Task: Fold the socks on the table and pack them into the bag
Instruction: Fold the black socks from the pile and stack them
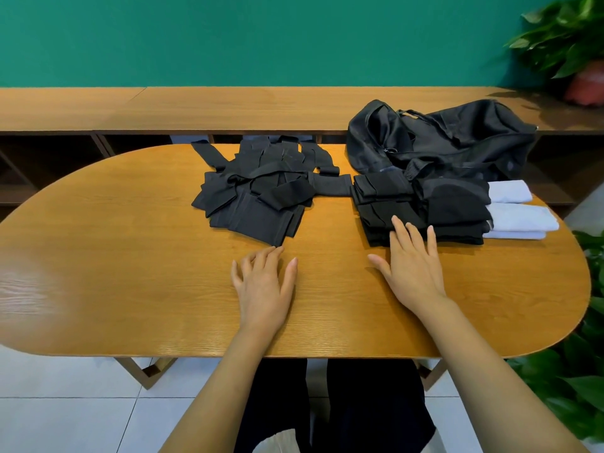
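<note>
Both hands empty, fingers straight & spread: left hand [263, 286] flat on table [130, 256] by the loose black socks [258, 188], right hand [413, 269] tips on folded sock stack [421, 214] in front of black bag [457, 138]; next, lift one sock only & fold it square.

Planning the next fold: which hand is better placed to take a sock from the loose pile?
Left, probably. The left hand rests flat, fingertips beside the loose pile; the right hand touches the folded stack, farther away.

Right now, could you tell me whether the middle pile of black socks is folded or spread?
Spread out: the middle socks lie flat and jumbled, overlapping at angles, unlike the neat stack that the right hand touches.
</note>
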